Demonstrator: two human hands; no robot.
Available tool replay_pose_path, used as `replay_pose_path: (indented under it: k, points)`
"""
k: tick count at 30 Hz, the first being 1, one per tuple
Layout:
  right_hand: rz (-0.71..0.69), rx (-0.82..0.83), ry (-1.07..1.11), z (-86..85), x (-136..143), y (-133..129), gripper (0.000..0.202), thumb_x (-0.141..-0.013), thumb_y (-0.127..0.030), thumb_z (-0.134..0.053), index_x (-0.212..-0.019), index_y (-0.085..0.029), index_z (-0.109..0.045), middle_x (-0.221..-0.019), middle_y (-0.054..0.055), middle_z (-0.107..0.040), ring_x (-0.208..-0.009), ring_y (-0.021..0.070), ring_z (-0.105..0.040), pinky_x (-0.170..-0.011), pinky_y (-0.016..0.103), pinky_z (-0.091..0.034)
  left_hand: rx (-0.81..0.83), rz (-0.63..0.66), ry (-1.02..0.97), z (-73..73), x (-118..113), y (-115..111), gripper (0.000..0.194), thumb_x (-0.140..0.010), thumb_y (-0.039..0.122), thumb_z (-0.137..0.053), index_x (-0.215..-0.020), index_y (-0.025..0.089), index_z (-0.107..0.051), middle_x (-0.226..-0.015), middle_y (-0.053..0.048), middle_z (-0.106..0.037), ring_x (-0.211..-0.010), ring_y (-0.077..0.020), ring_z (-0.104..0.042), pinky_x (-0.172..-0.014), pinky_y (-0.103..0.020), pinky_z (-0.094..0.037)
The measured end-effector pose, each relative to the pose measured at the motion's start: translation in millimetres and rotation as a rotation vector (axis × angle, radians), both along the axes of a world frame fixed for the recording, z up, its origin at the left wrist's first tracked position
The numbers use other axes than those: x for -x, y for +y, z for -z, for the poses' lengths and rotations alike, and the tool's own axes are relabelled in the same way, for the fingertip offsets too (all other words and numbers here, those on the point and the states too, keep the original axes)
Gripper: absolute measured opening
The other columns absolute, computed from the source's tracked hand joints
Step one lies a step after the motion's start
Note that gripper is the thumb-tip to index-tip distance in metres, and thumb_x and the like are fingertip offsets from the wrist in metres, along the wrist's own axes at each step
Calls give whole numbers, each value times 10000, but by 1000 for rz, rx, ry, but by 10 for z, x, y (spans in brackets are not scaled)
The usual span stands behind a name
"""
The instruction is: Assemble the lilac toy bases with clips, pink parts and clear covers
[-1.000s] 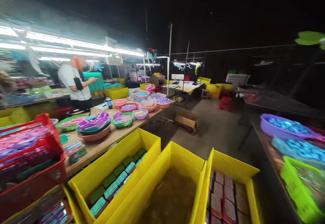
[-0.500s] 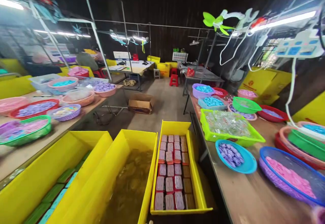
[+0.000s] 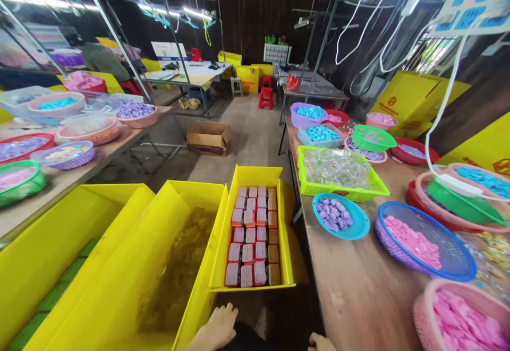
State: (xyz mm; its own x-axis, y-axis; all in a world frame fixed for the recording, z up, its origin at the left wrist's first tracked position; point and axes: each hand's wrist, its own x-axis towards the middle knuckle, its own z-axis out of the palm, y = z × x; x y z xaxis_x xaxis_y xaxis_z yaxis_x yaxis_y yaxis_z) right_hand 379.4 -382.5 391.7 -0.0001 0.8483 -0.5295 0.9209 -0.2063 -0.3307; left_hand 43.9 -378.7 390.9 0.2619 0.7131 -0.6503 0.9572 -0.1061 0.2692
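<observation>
My left hand (image 3: 220, 325) reaches in at the bottom, by the near end of a yellow box, with its fingers loosely bent and slightly apart. Nothing shows in it. My right hand (image 3: 320, 342) is mostly cut off by the lower edge, beside the right table. Its visible fingers look loosely apart, and I see nothing in them. In front of my hands, a narrow yellow box (image 3: 287, 266) holds rows of small packs (image 3: 247, 253) with pink and brown tops. Left of it, a larger yellow box (image 3: 201, 194) contains clear-wrapped items that are hard to make out.
Another yellow box (image 3: 95, 194) stands farther left. On the right table (image 3: 338, 298) are a lime tray (image 3: 342, 194) of clear packets, a blue bowl (image 3: 360, 223) of purple pieces and several baskets. The left table (image 3: 119, 154) also bears baskets. A cardboard box (image 3: 207, 141) sits on the floor ahead.
My view has tilted down and shifted, so both hands now show at the bottom edge. The boxes and table goods appear higher and farther left in the picture.
</observation>
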Motion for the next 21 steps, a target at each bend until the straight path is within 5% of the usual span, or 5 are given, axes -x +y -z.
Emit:
replay_pose_path:
  k: [4,9,16,21]
  points:
    - [18,101,-3,182,-315,-125,131,-741,-253,-612,-853,-243,-680,-841,14,-693,-869,213,-656,-752,297,-495,-20,11,-18,-28,-218,225,552,-715,252,-466,-1250,130,-520,-1249,-168,-526,-1119,-335,-529,-948,-452,-392]
    - [9,144,-3,352,-527,-223,232,-721,-213,-517,-877,-272,-678,-867,11,-710,-913,214,-659,-756,266,-478,-19,1,-46,24,-363,351,509,-752,269,-462,-1243,144,-512,-1232,-154,-527,-1118,-310,-527,-944,-431,-389]
    - [-33,150,19,603,-533,-52,286,-770,-160,-452,-962,-166,-663,-823,69,-706,-922,204,-651,-764,228,-449,14,30,-60,109,-356,394,495,-742,254,-475,-1213,116,-536,-1206,-174,-548,-1091,-321,-546,-931,-452,-406]
    - [-26,139,21,553,-399,78,269,-786,-175,-454,-961,-178,-660,-838,57,-702,-915,189,-650,-756,210,-440,16,34,-71,98,-236,543,510,-751,248,-478,-1239,109,-522,-1243,-183,-535,-1138,-319,-523,-963,-439,-393]
